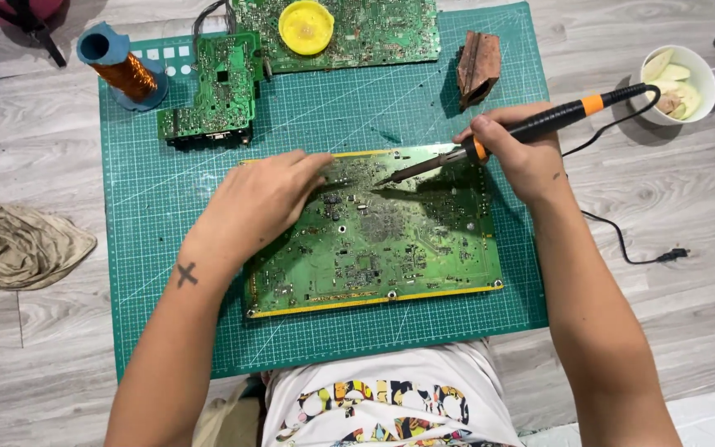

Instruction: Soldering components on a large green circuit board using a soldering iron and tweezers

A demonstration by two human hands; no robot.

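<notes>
A large green circuit board (pixel 374 236) lies on a green cutting mat (pixel 167 248). My left hand (pixel 258 203) rests palm down on the board's upper left part and pinches a thin dark tool, whose tip shows just past the fingers. My right hand (pixel 519 149) grips a black and orange soldering iron (pixel 531 126). Its metal tip touches the board near the top middle, a little right of my left fingertips. The iron's black cord trails off to the right across the floor.
Two smaller green boards (pixel 213 91) lie at the mat's far edge, one bearing a yellow lid (pixel 306 27). A copper wire coil on a blue holder (pixel 122 70), a brown folded piece (pixel 479 64), a white bowl of slices (pixel 679 83) and a beige cloth (pixel 18 248) surround the mat.
</notes>
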